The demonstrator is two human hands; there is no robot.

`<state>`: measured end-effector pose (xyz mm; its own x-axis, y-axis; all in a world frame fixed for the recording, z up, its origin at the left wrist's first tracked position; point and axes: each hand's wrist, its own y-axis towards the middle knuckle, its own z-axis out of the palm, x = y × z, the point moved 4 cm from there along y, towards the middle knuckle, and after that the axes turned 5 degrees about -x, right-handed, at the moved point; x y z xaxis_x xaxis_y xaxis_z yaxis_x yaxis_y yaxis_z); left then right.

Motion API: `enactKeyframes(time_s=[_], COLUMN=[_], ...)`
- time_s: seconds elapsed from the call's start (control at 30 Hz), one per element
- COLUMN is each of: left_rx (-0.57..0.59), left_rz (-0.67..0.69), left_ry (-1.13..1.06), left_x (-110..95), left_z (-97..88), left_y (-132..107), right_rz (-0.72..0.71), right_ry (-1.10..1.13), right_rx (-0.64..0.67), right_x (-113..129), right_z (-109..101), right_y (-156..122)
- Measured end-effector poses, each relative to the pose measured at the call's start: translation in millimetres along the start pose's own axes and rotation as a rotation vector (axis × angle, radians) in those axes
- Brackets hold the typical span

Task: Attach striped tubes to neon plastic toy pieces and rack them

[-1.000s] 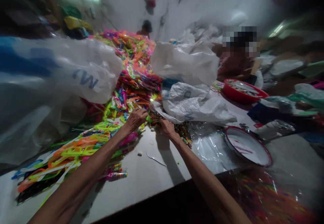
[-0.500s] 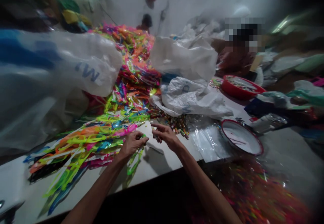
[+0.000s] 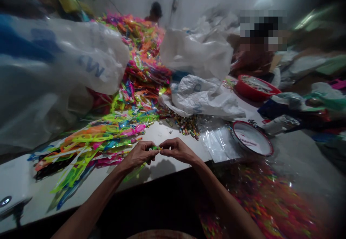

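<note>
Over the white table (image 3: 167, 165), my two hands meet fingertip to fingertip. My left hand (image 3: 141, 155) is closed on a yellow-green plastic strip (image 3: 135, 173), whose loose end hangs below the fingers; a bright green tip shows at the pinch. My right hand (image 3: 178, 150) pinches a small piece with a yellow-orange end (image 3: 160, 148) against that tip. Its kind is too small to make out. Left of my hands lies a bundle of bright plastic strips with loops (image 3: 89, 149). Beyond my right hand are several small sticks with coloured ends (image 3: 189, 125).
Clear plastic bags (image 3: 220, 141) lie right of my hands, beside a white round tray with a red rim (image 3: 266, 155). Farther back stand a red basin (image 3: 250, 93) and white sacks (image 3: 200, 97). A heap of colourful plastic (image 3: 146, 48) rises behind. A person (image 3: 252, 57) sits at right.
My right hand has turned and moved left and down, bringing its fingertips to the piece in my left hand. The hands were apart before.
</note>
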<state>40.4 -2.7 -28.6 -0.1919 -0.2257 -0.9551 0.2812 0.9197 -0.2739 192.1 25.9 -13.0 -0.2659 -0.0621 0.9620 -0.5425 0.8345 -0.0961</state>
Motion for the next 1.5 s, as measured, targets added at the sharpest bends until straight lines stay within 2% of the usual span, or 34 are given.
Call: enactKeyframes(time_s=[0.1, 0.27, 0.37, 0.73, 0.9, 1.1, 1.23, 1.4, 1.5], left_rx=[-0.006, 0.020, 0.043, 0.075, 0.101, 0.160, 0.162, 0.164, 0.106], left_rz=[0.013, -0.021, -0.009, -0.043, -0.041, -0.028, 0.007, 0.052, 0.117], left_ry=[-0.029, -0.017, -0.041, -0.058, -0.120, -0.230, -0.287, -0.112, 0.255], left_x=[2, 7, 7, 3, 5, 4, 5, 13, 16], left_z=[1.6, 7.3, 10.1, 14.2, 14.1, 16.0, 15.5, 7.6, -0.9], left_y=[-1, -4, -5, -6, -6, -11, -14, -21, -32], right_rz=[0.036, 0.107, 0.135, 0.195, 0.192, 0.167, 0.143, 0.092, 0.005], right_ry=[0.086, 0.505, 0.607, 0.676, 0.724, 0.691, 0.573, 0.333, -0.008], right_rx=[-0.056, -0.308, -0.406, -0.447, -0.391, -0.309, -0.276, -0.209, -0.107], right_x=[-1, -5, -11, -21, -20, -18, -14, -10, -4], right_z=[3, 8, 12, 16, 17, 19, 18, 15, 22], right_y=[0, 5, 6, 4, 3, 0, -6, -15, -21])
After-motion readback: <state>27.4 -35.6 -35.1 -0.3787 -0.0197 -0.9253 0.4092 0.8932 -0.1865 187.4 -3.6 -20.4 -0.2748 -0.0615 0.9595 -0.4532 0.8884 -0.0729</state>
